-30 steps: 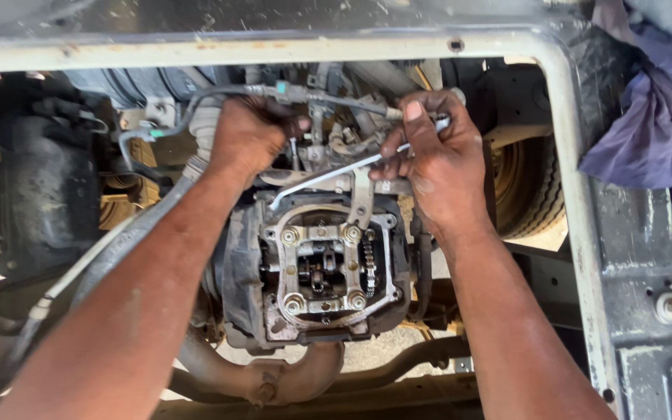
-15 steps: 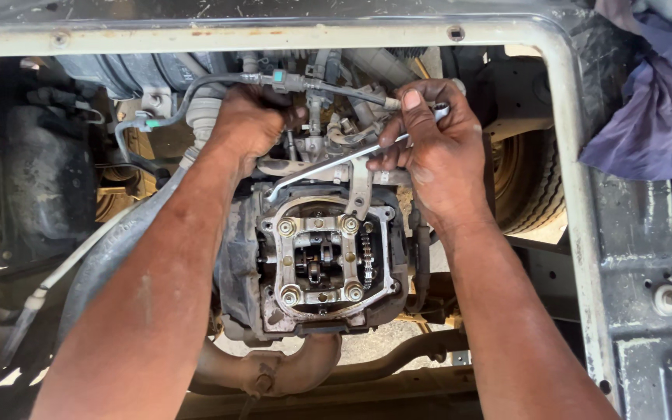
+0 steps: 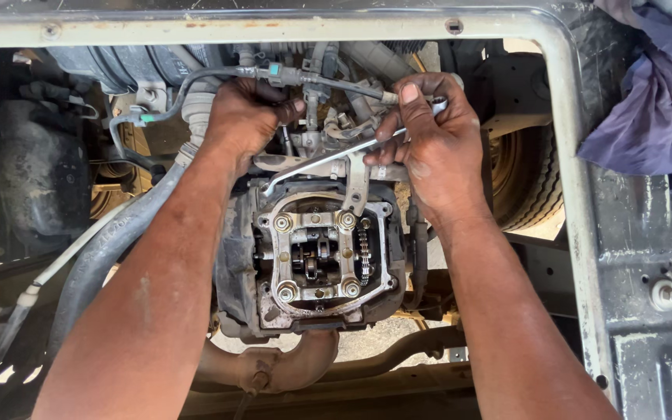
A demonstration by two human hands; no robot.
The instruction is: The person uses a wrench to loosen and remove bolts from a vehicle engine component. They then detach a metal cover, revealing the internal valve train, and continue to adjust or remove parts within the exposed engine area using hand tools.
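Note:
I look down through a metal frame opening at an uncovered engine head with exposed rocker parts, bolts and a timing chain. My right hand grips a long silver spanner that slants from upper right down to the left above the head. My left hand reaches in at the upper left of the head, fingers curled around parts beside the hoses; what it grips is hidden.
The painted metal frame borders the opening on top and right. A thick grey hose runs under my left forearm. A tyre sits at right, a purple cloth on the panel beyond, an exhaust pipe below.
The view has shifted slightly, so the engine sits lower in frame. Both hands stay on the same spots; the spanner has barely moved.

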